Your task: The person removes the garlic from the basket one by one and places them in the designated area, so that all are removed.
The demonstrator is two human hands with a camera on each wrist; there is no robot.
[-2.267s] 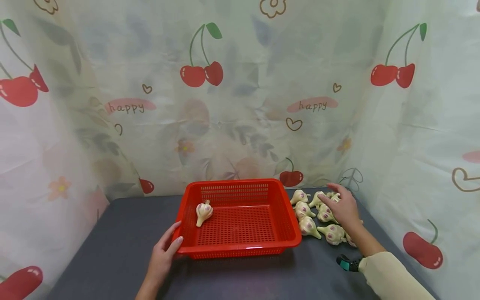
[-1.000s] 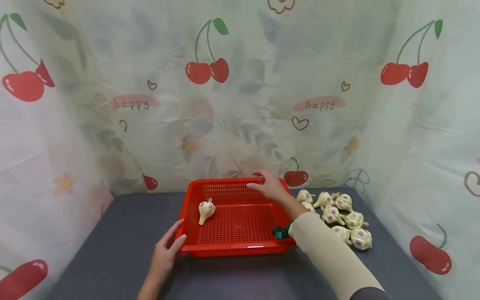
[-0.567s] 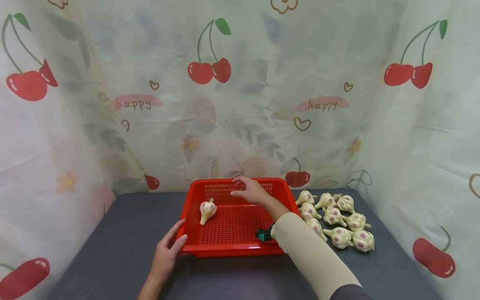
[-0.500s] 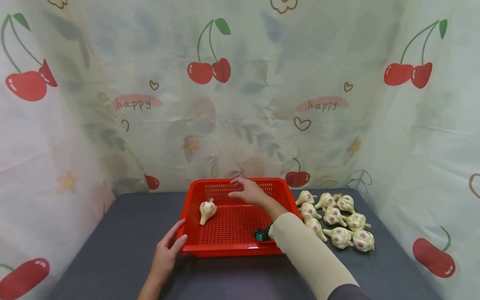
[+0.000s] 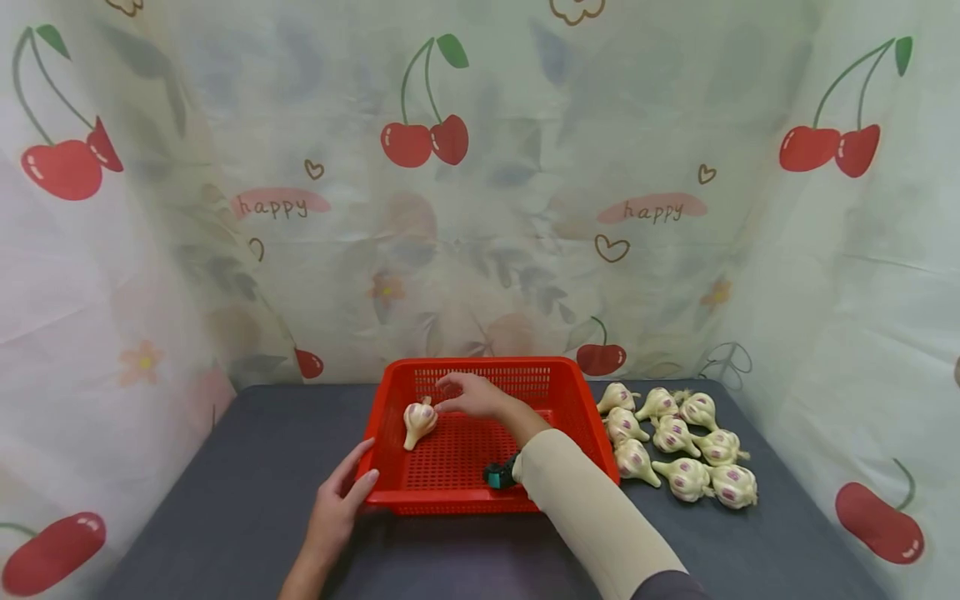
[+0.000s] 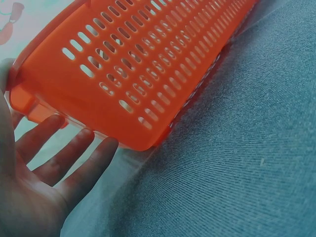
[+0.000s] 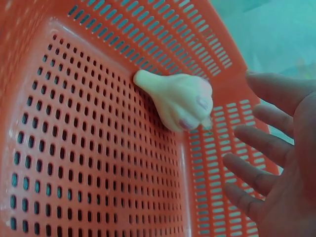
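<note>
A red plastic basket [image 5: 435, 500] with slotted walls stands on the dark table. One garlic bulb [image 5: 420, 423] lies inside, by the left wall; the right wrist view shows this bulb [image 7: 177, 98] with its stem on the basket floor. My right hand [image 5: 474, 396] hovers over the basket, just right of the bulb. Its fingers are spread and hold nothing, apart from the bulb in the right wrist view. At the front left corner my left hand [image 5: 336, 498] touches the basket. In the left wrist view, fairly straight fingers [image 6: 81, 165] lie against its outer wall.
Several more garlic bulbs [image 5: 675, 437] lie in a cluster on the table, right of the basket. A patterned curtain [image 5: 480, 250] with cherries closes off the back and both sides. A black and teal wrist device [image 5: 501, 473] hangs by the right sleeve [image 5: 588, 508].
From above the garlic cluster, my right hand has moved left over the basket to near the bulb in it. My left hand has stayed at the corner. The view has shifted slightly.
</note>
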